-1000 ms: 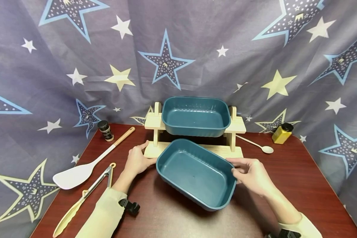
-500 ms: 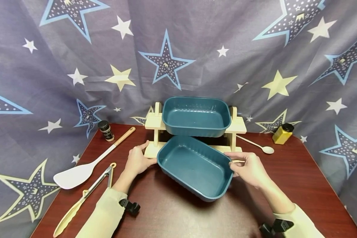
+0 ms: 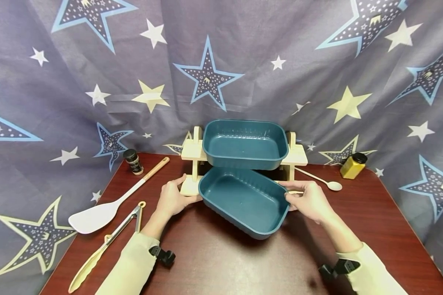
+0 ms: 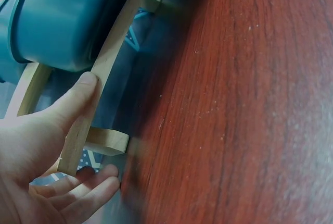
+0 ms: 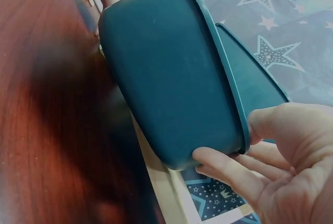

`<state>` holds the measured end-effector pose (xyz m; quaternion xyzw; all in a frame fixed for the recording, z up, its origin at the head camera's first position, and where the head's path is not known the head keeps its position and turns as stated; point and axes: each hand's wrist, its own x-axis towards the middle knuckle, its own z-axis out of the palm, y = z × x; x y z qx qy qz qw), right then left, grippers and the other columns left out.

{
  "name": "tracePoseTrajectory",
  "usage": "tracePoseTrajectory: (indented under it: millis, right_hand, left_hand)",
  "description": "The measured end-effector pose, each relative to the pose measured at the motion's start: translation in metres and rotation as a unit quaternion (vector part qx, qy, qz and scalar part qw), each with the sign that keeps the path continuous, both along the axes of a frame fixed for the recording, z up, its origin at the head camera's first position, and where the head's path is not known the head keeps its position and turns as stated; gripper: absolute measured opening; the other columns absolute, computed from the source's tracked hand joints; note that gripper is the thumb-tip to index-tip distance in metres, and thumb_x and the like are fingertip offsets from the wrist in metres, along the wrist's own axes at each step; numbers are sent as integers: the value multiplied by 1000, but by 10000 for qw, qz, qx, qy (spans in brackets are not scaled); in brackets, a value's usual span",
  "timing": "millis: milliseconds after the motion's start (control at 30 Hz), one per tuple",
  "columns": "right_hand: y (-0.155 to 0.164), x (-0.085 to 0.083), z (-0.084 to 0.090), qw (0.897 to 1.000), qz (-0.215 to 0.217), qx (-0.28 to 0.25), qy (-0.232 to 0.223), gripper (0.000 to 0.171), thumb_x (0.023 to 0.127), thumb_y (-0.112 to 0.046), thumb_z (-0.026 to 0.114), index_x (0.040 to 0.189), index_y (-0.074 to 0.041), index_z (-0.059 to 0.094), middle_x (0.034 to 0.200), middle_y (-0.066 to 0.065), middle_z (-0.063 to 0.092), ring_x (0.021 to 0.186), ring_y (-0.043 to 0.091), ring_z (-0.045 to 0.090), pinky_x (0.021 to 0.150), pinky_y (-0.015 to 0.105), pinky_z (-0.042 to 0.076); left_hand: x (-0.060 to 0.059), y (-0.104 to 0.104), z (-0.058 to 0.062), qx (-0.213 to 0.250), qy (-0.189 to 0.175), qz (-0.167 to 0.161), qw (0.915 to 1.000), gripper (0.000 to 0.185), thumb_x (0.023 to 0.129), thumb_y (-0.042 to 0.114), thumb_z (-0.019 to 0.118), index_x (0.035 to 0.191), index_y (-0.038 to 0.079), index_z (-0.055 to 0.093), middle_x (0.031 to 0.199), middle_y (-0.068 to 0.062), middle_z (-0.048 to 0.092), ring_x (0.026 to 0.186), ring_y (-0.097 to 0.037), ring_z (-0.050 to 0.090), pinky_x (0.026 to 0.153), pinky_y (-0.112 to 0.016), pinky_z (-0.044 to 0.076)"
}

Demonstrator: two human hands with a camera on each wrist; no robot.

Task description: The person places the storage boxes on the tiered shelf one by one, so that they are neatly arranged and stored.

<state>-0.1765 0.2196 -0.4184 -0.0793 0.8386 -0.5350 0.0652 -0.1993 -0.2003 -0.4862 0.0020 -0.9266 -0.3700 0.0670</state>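
Note:
A two-tier wooden rack [image 3: 193, 152] stands at the back of the table, with a teal bin [image 3: 245, 148] on its upper tier. A second teal bin [image 3: 243, 205] sits askew at the lower tier, its front right corner jutting toward me. My right hand [image 3: 309, 200] pinches this bin's right end; in the right wrist view the thumb is at the rim and fingers lie against the outer wall [image 5: 171, 73]. My left hand [image 3: 173, 198] grips the left end of the lower board [image 4: 110, 57], thumb on its front edge and fingers behind, close to the lower bin's left corner.
On the left lie a white turner [image 3: 96, 217] and tongs [image 3: 107, 242], with a black-capped spice jar [image 3: 134, 162] behind them. Right of the rack are a light spoon [image 3: 333, 186] and a yellow bottle [image 3: 353, 166]. A star-patterned curtain [image 3: 243, 49] hangs behind the table.
My right hand has moved back toward the rack, carrying the lower bin's right end with it, so more of the bin lies under the upper one. My left hand stays on the board.

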Motion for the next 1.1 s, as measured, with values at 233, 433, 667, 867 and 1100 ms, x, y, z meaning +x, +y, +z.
tracePoseTrajectory:
  millis: [233, 433, 667, 867, 1100]
  right_hand:
    - [-3, -8, 0, 10000, 52, 6, -40, 41, 97, 0, 64, 137, -1, 71, 137, 26, 70, 78, 15, 80, 67, 33, 66]
    - [-7, -15, 0, 9999, -54, -25, -114, 41, 97, 0, 64, 137, -1, 71, 133, 27, 71, 74, 9, 77, 69, 38, 66]
    - [-6, -23, -1, 9995, -242, -53, -189, 41, 96, -2, 66, 137, -2, 71, 99, 18, 78, 61, 9, 73, 64, 36, 66]
    - [-7, -31, -6, 9968, -360, 512, 488, 36, 94, -2, 69, 129, -4, 77, 113, 21, 79, 60, 7, 69, 57, 20, 56]
    - [-9, -36, -8, 9959, -374, 569, 597, 35, 94, -3, 69, 127, -4, 78, 116, 22, 79, 62, 13, 74, 57, 20, 57]
  left_hand:
    - [1, 0, 1, -5, -36, 8, 10000, 106, 70, 46, 100, 154, 0, 54, 155, -18, 58, 137, -41, 62, 108, -55, 54]
    - [2, 0, 0, 46, -2, -41, 10000, 106, 70, 45, 100, 154, 1, 54, 155, -20, 58, 136, -42, 63, 108, -56, 54]
    - [2, -1, 1, 89, 1, -22, 10000, 106, 70, 47, 100, 153, -1, 55, 155, -20, 58, 140, -41, 60, 111, -57, 52]
    - [2, -1, 2, 58, -51, -4, 10000, 107, 70, 48, 99, 153, -1, 54, 155, -19, 58, 143, -42, 56, 115, -57, 49]
    - [2, 0, 1, 38, -86, 25, 10000, 108, 69, 48, 100, 154, -1, 54, 155, -18, 58, 143, -42, 57, 115, -57, 49]
